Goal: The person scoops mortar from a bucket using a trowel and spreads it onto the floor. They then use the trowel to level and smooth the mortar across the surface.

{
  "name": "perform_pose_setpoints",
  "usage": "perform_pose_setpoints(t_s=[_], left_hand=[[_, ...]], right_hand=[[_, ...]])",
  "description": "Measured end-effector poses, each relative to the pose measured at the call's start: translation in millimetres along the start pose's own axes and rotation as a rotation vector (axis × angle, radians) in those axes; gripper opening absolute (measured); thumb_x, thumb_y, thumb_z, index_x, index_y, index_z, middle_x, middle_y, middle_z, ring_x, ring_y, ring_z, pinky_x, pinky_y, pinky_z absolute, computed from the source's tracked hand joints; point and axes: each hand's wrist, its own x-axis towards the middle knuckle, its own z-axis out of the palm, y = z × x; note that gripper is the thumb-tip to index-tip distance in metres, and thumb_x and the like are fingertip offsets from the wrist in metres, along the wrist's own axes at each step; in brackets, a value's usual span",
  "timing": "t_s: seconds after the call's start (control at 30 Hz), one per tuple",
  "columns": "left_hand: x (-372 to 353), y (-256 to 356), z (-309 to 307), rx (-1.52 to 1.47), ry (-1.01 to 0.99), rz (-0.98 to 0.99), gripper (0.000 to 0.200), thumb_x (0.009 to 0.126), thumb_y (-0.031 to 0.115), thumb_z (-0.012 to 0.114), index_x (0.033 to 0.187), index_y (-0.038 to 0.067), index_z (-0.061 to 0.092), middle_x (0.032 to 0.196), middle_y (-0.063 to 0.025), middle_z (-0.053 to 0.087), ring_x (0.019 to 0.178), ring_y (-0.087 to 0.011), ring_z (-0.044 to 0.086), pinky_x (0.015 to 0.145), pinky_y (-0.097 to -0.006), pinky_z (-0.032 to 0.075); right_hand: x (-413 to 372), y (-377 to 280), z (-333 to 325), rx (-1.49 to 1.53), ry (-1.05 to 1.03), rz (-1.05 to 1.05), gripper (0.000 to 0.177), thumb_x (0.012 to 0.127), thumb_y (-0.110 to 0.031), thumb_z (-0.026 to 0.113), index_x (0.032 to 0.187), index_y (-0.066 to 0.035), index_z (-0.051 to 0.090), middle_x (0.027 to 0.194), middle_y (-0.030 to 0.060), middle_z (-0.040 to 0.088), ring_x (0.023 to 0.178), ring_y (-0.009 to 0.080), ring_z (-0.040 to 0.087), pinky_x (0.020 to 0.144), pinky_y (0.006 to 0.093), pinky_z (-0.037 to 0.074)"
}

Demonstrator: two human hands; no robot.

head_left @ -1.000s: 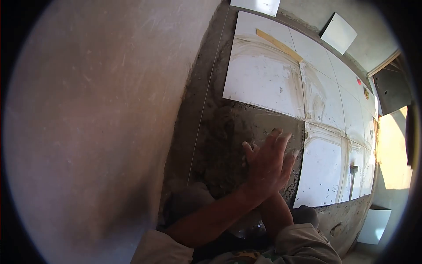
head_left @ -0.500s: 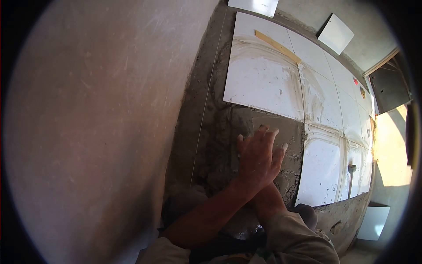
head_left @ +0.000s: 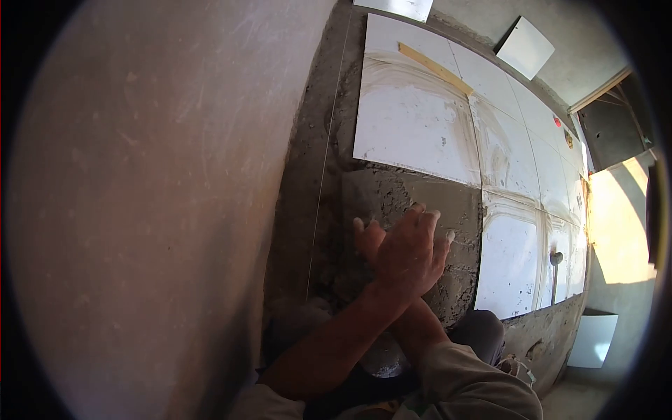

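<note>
My forearms cross, the left over the right. My left hand [head_left: 413,252] is over the wet grey mortar bed [head_left: 451,199], back up, fingers bent and somewhat apart. Nothing shows in it, and its fingertips are coated pale grey. Partly beneath and to its left is my right hand [head_left: 369,236], with only a few pale-tipped digits visible. Whatever its hidden fingers do, I cannot see. The mortar is rough near my hands and smoother toward the right. A large white tile [head_left: 413,129] borders it beyond, and another white tile [head_left: 509,262] borders it on the right.
A taut string [head_left: 325,161] runs along the wall [head_left: 168,196] at left. A wooden strip [head_left: 435,68] lies on the laid tiles. A long-handled tool with a rounded head [head_left: 556,259] rests at right. Loose tiles [head_left: 526,47] lean farther off. My knee [head_left: 477,336] is close by.
My right hand has come out to the left from under my left hand. The mortar beyond them, smooth before, now looks rougher. The view has shifted slightly.
</note>
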Motion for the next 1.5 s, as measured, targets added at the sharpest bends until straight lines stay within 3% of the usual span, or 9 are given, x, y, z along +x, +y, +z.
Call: perform_pose_setpoints(t_s=[0.1, 0.17, 0.37, 0.87, 1.1, 1.5], left_hand=[[-2, -4, 5, -0.104, -0.039, 0.009, 0.036, 0.087, 0.025, 0.064, 0.114, 0.001, 0.058, 0.117, -0.0185, 0.058, 0.109, -0.0330, 0.057, 0.099, -0.0540, 0.037], [-2, 0, 1, 0.077, -0.067, 0.056, 0.035, 0.086, 0.025, 0.064, 0.112, 0.001, 0.059, 0.114, -0.0174, 0.059, 0.107, -0.0315, 0.058, 0.096, -0.0499, 0.041], [2, -7, 13, -0.070, -0.094, 0.019, 0.034, 0.086, 0.022, 0.065, 0.110, -0.002, 0.059, 0.111, -0.0182, 0.060, 0.104, -0.0342, 0.059, 0.089, -0.0387, 0.049], [-5, 6, 23, -0.007, -0.207, 0.001, 0.039, 0.089, 0.027, 0.061, 0.113, -0.003, 0.058, 0.116, -0.0195, 0.058, 0.108, -0.0342, 0.058, 0.091, -0.0400, 0.048], [-9, 16, 19, 0.005, -0.248, -0.008, 0.039, 0.089, 0.027, 0.062, 0.114, -0.003, 0.058, 0.115, -0.0197, 0.058, 0.106, -0.0342, 0.059, 0.090, -0.0406, 0.048], [-7, 5, 22, 0.022, -0.257, 0.067, 0.033, 0.087, 0.022, 0.064, 0.109, -0.003, 0.059, 0.109, -0.0172, 0.062, 0.105, -0.0351, 0.059, 0.090, -0.0408, 0.048]], right_hand=[[1, 11, -7, 0.001, 0.049, 0.037, 0.054, 0.088, -0.050, 0.054, 0.105, 0.001, 0.061, 0.094, 0.0166, 0.063, 0.085, 0.0290, 0.063, 0.078, 0.0391, 0.049], [-3, 22, -16, -0.016, 0.070, 0.069, 0.054, 0.088, -0.050, 0.054, 0.105, 0.001, 0.061, 0.095, 0.0171, 0.064, 0.086, 0.0297, 0.063, 0.080, 0.0395, 0.049], [12, 20, -35, -0.032, 0.139, 0.075, 0.054, 0.088, -0.049, 0.053, 0.104, 0.001, 0.062, 0.095, 0.0187, 0.064, 0.089, 0.0321, 0.063, 0.083, 0.0409, 0.048], [18, 40, -44, -0.100, 0.192, 0.113, 0.053, 0.090, -0.049, 0.050, 0.104, 0.001, 0.062, 0.097, 0.0225, 0.066, 0.096, 0.0376, 0.064, 0.092, 0.0441, 0.047], [7, 67, -65, -0.138, 0.142, -0.013, 0.047, 0.093, -0.044, 0.046, 0.111, -0.002, 0.057, 0.107, 0.0177, 0.060, 0.105, 0.0300, 0.057, 0.095, 0.0398, 0.044], [3, 6, 55, -0.134, 0.094, -0.108, 0.039, 0.100, -0.036, 0.038, 0.123, -0.008, 0.050, 0.124, 0.0095, 0.051, 0.120, 0.0169, 0.045, 0.100, 0.0324, 0.038]])
